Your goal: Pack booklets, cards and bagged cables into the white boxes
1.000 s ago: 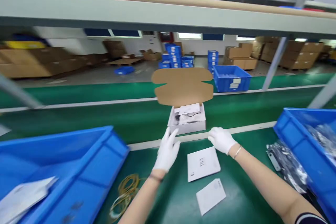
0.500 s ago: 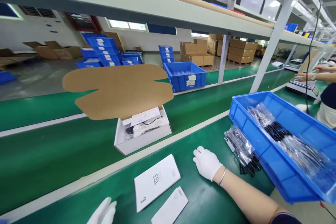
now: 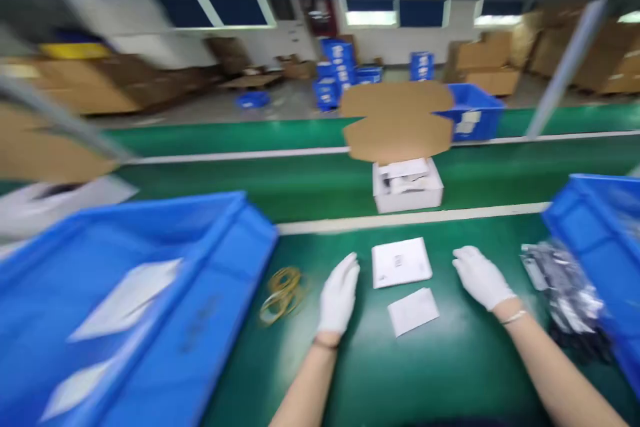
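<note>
In white gloves, both my hands rest over the green bench. My left hand point(image 3: 339, 295) has its fingers stretched forward and holds nothing; it lies between a heap of yellowish rubber bands point(image 3: 283, 293) and a white booklet point(image 3: 401, 263). A smaller white paper piece point(image 3: 413, 311) sits just in front of the booklet on my side. To the right of both papers is my right hand point(image 3: 481, 277), loosely extended and with no object visible in it. Plastic-bagged black items point(image 3: 565, 290) lie farther right, beside a blue bin.
A large blue bin point(image 3: 235, 267) with white papers stands at left, another blue bin point(image 3: 590, 220) at right. On the green belt beyond sits an open white carton point(image 3: 410, 201) with packed contents. Another blurred open box point(image 3: 65, 203) is at far left. A shelf beam crosses above.
The view has swung left, bringing the left bin and rubber bands into sight. My left hand has come fully into view left of the booklet; my right hand stays right of the papers.
</note>
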A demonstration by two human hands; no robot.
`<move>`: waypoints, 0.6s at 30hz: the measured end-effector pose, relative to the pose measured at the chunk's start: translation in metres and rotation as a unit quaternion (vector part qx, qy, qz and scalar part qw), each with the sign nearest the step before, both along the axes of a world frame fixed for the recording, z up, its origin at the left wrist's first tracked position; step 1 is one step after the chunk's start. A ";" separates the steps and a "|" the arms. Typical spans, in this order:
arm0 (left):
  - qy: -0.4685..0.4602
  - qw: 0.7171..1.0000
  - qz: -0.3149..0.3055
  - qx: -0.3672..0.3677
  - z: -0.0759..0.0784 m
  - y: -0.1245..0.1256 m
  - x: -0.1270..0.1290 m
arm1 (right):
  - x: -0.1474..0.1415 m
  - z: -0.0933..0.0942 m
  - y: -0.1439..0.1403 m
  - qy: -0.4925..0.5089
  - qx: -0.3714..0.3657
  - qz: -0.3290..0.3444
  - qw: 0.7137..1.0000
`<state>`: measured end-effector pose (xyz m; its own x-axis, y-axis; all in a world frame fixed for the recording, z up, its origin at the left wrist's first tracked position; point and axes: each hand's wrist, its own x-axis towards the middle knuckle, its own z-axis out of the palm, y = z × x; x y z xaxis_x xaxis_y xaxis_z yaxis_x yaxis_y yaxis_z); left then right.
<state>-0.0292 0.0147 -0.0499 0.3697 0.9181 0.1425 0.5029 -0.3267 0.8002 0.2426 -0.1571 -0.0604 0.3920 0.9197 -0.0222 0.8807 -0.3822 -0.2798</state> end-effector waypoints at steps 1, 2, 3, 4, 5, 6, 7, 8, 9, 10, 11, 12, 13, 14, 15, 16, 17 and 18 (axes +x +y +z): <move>-0.005 1.000 0.006 -0.007 -0.006 0.000 0.001 | 0.007 0.001 0.002 0.006 -0.005 -0.011 1.000; -0.012 1.000 0.010 -0.012 -0.014 0.002 0.000 | 0.014 0.001 0.008 0.015 -0.011 -0.021 1.000; -0.020 1.000 0.016 -0.014 -0.021 0.004 -0.001 | 0.020 0.003 0.016 0.027 -0.018 -0.024 0.999; -0.029 0.999 0.019 -0.015 -0.028 0.005 -0.002 | 0.024 0.005 0.026 0.046 -0.025 -0.027 0.998; -0.039 0.999 0.020 -0.015 -0.033 0.005 -0.003 | 0.025 0.008 0.038 0.062 -0.029 -0.020 0.997; -0.049 0.999 0.020 -0.014 -0.037 0.004 -0.003 | 0.024 0.010 0.051 0.071 -0.031 -0.003 0.997; -0.058 0.998 0.018 -0.014 -0.039 0.003 -0.003 | 0.022 0.012 0.064 0.071 -0.031 0.020 0.997; -0.068 0.997 0.014 -0.014 -0.039 0.002 -0.002 | 0.019 0.014 0.077 0.063 -0.029 0.049 0.996; -0.077 0.997 0.010 -0.015 -0.039 0.001 -0.002 | 0.017 0.014 0.089 0.052 -0.023 0.080 0.995; -0.085 0.996 0.007 -0.016 -0.039 0.001 -0.001 | 0.015 0.013 0.101 0.044 -0.016 0.106 0.993; -0.092 0.996 0.005 -0.017 -0.039 0.001 -0.001 | 0.015 0.011 0.111 0.043 -0.009 0.127 0.991; -0.099 0.995 0.004 -0.018 -0.039 0.001 -0.001 | 0.017 0.009 0.119 0.049 -0.003 0.140 0.989; -0.105 0.994 0.004 -0.020 -0.039 0.001 -0.001 | 0.019 0.007 0.125 0.058 0.002 0.148 0.987; -0.111 0.994 0.005 -0.023 -0.040 0.002 -0.001 | 0.022 0.005 0.129 0.066 0.006 0.152 0.986; -0.115 0.993 0.007 -0.027 -0.041 0.002 -0.001 | 0.024 0.003 0.131 0.071 0.011 0.150 0.986; -0.119 0.992 0.008 -0.032 -0.041 0.002 -0.001 | 0.026 0.003 0.130 0.072 0.017 0.144 0.987; -0.123 0.992 0.009 -0.036 -0.040 0.002 -0.001 | 0.027 0.003 0.127 0.072 0.025 0.137 0.988; -0.127 0.991 0.011 -0.039 -0.039 0.001 0.000 | 0.028 0.005 0.123 0.069 0.034 0.125 0.989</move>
<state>-0.0294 0.0155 -0.0887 0.3114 0.9374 0.1560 0.2882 -0.2496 0.9245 0.2702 -0.0340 -0.0558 0.1492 0.9888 0.0049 0.8967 -0.1332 -0.4222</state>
